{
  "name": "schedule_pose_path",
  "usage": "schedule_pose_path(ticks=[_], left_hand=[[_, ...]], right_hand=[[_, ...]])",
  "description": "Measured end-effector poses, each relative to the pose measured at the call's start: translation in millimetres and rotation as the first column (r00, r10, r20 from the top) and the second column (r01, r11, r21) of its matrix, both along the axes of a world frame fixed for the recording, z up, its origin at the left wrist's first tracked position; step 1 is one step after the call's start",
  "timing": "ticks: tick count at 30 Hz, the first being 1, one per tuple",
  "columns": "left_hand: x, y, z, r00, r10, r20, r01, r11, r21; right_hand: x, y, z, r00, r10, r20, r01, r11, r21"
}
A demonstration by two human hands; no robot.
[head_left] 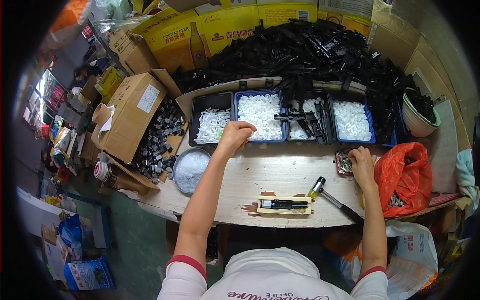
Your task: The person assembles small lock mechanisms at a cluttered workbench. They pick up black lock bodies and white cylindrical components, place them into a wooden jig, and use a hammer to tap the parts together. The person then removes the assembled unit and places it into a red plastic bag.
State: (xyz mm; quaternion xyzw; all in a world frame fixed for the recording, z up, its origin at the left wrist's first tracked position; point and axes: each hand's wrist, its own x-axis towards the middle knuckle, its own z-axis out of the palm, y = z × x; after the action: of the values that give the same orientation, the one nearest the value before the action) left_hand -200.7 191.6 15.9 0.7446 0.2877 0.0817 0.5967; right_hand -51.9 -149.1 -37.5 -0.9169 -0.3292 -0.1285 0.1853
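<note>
My left hand (pixel 237 136) is at the front left corner of a blue bin (pixel 286 131) of small white plastic parts (pixel 259 116), its fingers pinched together. Whatever they hold is too small to make out. To its left stands a black bin (pixel 193 135) of longer white pieces (pixel 212 125). My right hand (pixel 363 162) reaches over a small red tin (pixel 342 173) of thin metal pins (pixel 343 161), fingers curled down at its edge; their tips are partly hidden. Between my arms, a black plastic part (pixel 287 204) lies in a cream block (pixel 265 211). Beside it rests a hammer (pixel 334 199).
Black plastic parts (pixel 300 50) heap up behind the bins. Some lie across a bin of white pieces (pixel 307 122). A metal bowl (pixel 175 172) stands left, near a tipped cardboard box (pixel 131 117) and dark square pieces (pixel 155 140). A red plastic bag (pixel 407 172) sits at right.
</note>
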Motion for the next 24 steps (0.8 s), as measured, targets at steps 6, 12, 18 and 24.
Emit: schedule_pose_path(ticks=[6, 12, 18, 24], left_hand=[[-38.2, -22.2, -16.5, 0.958, 0.090, 0.271, 0.076, 0.834, -0.547], [-84.5, -94.8, -42.3, 0.924, 0.187, 0.334, 0.179, 0.560, -0.809], [-102.9, -123.6, -43.6, 0.939, 0.194, 0.285, 0.186, 0.411, -0.892], [-109.8, -123.2, -46.0, 0.946, 0.147, 0.289, 0.183, 0.495, -0.849]], right_hand=[[-18.5, 5.1, 9.6, 0.996, 0.060, 0.073, -0.067, 0.993, 0.096], [-101.2, 52.1, 33.1, 0.844, 0.529, -0.086, -0.475, 0.813, 0.338], [-135.0, 71.5, 35.8, 0.775, 0.616, -0.139, -0.551, 0.767, 0.329], [-141.2, 74.0, 41.1, 0.751, 0.654, -0.092, -0.592, 0.728, 0.345]])
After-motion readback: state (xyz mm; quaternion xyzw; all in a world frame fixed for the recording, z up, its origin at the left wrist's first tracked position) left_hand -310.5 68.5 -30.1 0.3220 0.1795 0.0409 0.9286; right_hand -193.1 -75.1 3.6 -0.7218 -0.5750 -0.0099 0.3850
